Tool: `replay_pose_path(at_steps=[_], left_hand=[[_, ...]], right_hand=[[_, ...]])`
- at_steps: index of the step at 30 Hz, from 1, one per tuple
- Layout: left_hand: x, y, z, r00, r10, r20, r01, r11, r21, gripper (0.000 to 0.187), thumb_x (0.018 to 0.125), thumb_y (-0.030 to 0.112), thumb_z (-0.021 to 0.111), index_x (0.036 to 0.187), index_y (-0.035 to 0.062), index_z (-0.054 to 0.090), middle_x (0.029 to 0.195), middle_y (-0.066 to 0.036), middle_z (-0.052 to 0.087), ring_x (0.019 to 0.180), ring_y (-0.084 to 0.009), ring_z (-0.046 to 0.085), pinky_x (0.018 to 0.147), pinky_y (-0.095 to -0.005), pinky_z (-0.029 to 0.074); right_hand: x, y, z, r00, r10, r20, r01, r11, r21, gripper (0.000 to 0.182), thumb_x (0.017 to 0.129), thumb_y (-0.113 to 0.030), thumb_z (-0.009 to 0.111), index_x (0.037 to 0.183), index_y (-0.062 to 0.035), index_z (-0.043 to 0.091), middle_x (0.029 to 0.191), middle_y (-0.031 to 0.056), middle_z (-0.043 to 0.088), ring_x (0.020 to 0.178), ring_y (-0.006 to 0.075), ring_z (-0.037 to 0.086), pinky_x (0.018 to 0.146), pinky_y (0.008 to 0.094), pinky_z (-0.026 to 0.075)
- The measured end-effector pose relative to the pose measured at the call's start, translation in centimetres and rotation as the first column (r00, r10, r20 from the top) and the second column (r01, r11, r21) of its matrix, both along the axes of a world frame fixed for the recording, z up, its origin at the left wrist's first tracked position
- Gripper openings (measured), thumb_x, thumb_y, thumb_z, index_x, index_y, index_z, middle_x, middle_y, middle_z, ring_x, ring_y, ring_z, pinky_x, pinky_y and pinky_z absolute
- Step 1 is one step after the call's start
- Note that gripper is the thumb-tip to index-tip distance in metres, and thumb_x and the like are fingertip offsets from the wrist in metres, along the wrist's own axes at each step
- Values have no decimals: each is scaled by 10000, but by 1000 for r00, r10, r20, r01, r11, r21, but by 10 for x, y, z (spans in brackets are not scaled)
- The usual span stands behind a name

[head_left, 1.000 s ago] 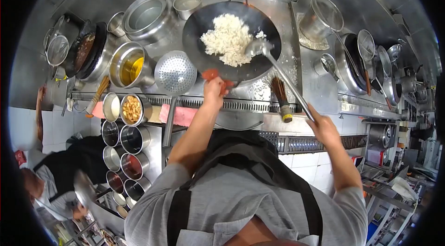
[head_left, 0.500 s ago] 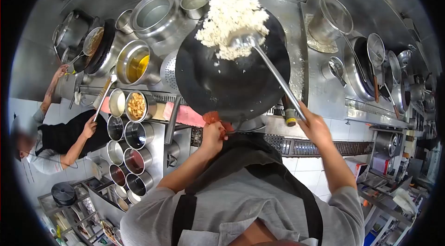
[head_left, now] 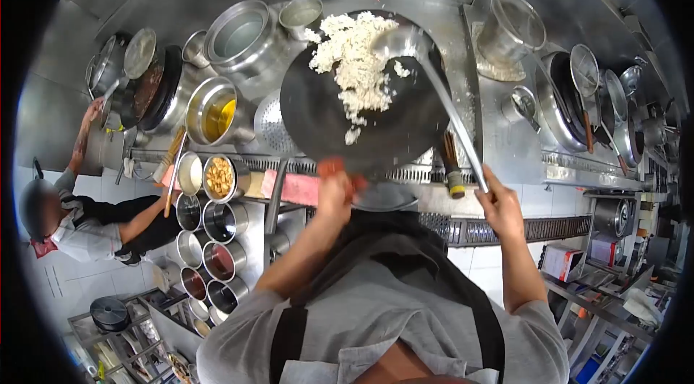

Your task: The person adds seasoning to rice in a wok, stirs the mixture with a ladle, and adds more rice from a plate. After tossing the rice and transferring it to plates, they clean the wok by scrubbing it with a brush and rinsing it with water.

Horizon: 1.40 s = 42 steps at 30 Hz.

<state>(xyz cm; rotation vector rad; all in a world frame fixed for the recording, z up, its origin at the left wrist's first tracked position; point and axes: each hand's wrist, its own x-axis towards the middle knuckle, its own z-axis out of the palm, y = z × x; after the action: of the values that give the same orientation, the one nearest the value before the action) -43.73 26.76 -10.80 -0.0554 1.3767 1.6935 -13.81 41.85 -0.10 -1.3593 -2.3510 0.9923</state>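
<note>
My left hand [head_left: 335,199] is closed around a red cloth [head_left: 334,168] at the near edge of the black wok [head_left: 314,120]; the cloth hides the part gripped. White cooked rice [head_left: 354,55] lies along the wok's far side, with a strip trailing toward its middle and a few loose bits beside it. My right hand [head_left: 504,209] grips the end of a long metal ladle [head_left: 452,109]. The ladle's bowl is over the far right of the wok, right beside the rice. The wok and left hand are slightly blurred.
Left of the wok stand a pot of yellow oil [head_left: 211,113], a perforated strainer [head_left: 271,124] and several seasoning tins [head_left: 218,261]. A brush [head_left: 452,167] is at the right. A co-worker [head_left: 87,218] works at another wok on the far left.
The rice has spread from a far clump down toward the wok's middle. The ladle bowl has shifted right and away from me, and my right hand slightly right. The co-worker's nearer arm has lowered.
</note>
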Motion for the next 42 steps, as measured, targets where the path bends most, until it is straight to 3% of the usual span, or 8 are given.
replay_pose_path(at_steps=[14, 19, 23, 26, 28, 32, 38, 42], left_hand=[[-82, 95, -54, 982, -188, -11, 185, 974, -129, 165, 907, 232, 509, 836, 83, 517, 706, -50, 588, 604, -177, 596, 413, -278, 338], [-75, 55, -8, 996, 61, 63, -51, 986, -157, 430, 917, 554, 489, 961, 126, 484, 677, -20, 547, 527, -185, 582, 416, -314, 360], [-91, -25, -58, 916, -98, -389, -19, 958, -287, 493, 855, 388, 638, 1153, 43, 452, 857, -115, 608, 783, -270, 678, 536, -381, 489], [-101, -92, -153, 403, -563, -722, -45, 776, -629, 551, 777, 318, 708, 1159, 7, 459, 921, -191, 627, 864, -364, 652, 709, -432, 514], [-92, -77, -119, 451, -564, -692, -120, 730, -673, 587, 751, 332, 722, 1158, -6, 467, 977, -227, 619, 914, -397, 627, 780, -441, 495], [-104, -92, -133, 411, -636, -653, -250, 610, -752, 655, 721, 379, 741, 1173, -25, 492, 1043, -272, 614, 971, -429, 602, 848, -458, 479], [-63, -84, -105, 417, -462, -782, -420, 666, -617, 758, 731, 410, 730, 1275, -36, 445, 1197, -261, 549, 1132, -403, 519, 944, -448, 442], [4, -120, -78, 498, -250, -830, -554, 645, -527, 649, 773, 257, 665, 1302, -24, 416, 1277, -262, 485, 1225, -403, 441, 1035, -458, 366]], right_hand=[[-20, 3, -87, 955, 140, 262, -188, 968, 164, 554, 826, -143, 646, 1349, -146, 463, 927, 202, 632, 790, 409, 616, 724, 465, 498], [-11, -63, -74, 923, 276, -268, -155, 905, 397, 346, 766, -36, 686, 1103, -45, 604, 961, 155, 644, 799, 355, 625, 720, 447, 503], [-1, -114, -201, 953, 277, -124, -299, 927, -225, 409, 772, -76, 655, 1166, -17, 560, 1081, 179, 626, 967, 374, 606, 824, 474, 488], [2, -111, -318, 867, 273, 417, -342, 934, 101, 427, 804, -104, 578, 1215, 1, 526, 1220, 201, 560, 1151, 379, 514, 1001, 469, 394], [9, -97, -373, 887, 213, 409, -354, 883, 309, 434, 812, -110, 532, 1231, 2, 520, 1298, 214, 497, 1251, 364, 424, 1095, 460, 289], [11, -72, -373, 863, 328, 385, -250, 938, -239, 455, 840, -98, 473, 1289, -32, 501, 1297, 183, 519, 1235, 369, 444, 1067, 448, 333], [45, -84, -535, 823, 535, 191, -567, 764, 307, 380, 822, -73, 508, 1196, -43, 564, 1126, 186, 609, 1098, 382, 547, 943, 446, 437], [-95, -94, -313, 217, 969, 121, -887, 248, -390, 345, 878, -98, 546, 1209, -17, 595, 1073, 223, 648, 950, 339, 651, 808, 401, 509]])
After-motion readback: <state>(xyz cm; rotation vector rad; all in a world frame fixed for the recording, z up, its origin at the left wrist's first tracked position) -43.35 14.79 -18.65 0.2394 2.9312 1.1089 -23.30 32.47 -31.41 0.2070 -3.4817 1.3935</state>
